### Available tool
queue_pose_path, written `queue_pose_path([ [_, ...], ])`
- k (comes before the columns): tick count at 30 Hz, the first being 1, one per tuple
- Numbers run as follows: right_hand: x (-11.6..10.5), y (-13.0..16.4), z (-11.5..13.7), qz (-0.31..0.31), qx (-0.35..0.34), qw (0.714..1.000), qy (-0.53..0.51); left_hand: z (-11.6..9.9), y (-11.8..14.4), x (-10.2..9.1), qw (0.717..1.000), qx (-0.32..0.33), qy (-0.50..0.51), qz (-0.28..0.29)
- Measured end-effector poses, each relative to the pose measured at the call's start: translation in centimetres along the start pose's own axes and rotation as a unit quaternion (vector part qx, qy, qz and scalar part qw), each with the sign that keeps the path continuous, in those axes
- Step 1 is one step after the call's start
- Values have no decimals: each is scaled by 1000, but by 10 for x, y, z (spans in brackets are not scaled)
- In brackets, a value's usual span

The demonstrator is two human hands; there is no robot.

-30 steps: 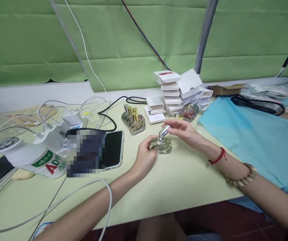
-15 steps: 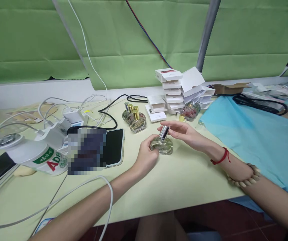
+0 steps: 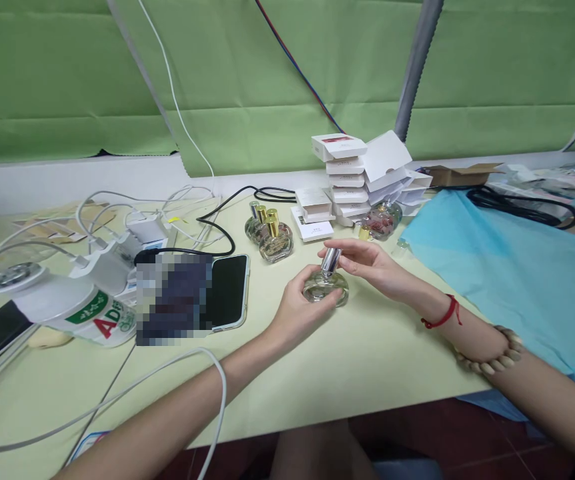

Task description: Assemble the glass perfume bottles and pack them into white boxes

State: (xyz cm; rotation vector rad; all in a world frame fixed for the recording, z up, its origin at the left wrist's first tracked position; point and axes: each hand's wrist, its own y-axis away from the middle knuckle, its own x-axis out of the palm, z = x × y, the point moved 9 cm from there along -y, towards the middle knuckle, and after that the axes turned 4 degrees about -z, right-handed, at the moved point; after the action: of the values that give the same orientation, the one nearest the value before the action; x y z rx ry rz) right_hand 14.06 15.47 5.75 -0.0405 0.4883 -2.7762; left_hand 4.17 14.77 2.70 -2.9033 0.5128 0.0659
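Perfume bottle (image 3: 326,288) in left hand (image 3: 295,310); right hand (image 3: 367,263) pinches silver cap (image 3: 329,261) (upright).

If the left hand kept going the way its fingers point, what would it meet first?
The left hand already grips the clear perfume bottle, which the right hand holds by its silver cap. Past the bottle, that line probably runs toward the right hand, though depth is unclear.
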Motion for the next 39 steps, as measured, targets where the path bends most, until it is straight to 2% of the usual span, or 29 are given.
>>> queue_pose_path([
  [7, -2, 0, 0, -13, 4, 1000, 20, 1, 1, 1, 1000, -14, 15, -2],
  [19, -8, -2, -4, -49, 12, 999, -8, 3, 1, 1, 1000, -22, 15, -4],
  [29, -4, 0, 2, -33, -11, 999, 21, 1, 1, 1, 1000, -12, 11, -7],
  [39, 6, 0, 10, 22, -47, 994, 92, -7, 1, 2, 1000, -3, 15, -6],
])
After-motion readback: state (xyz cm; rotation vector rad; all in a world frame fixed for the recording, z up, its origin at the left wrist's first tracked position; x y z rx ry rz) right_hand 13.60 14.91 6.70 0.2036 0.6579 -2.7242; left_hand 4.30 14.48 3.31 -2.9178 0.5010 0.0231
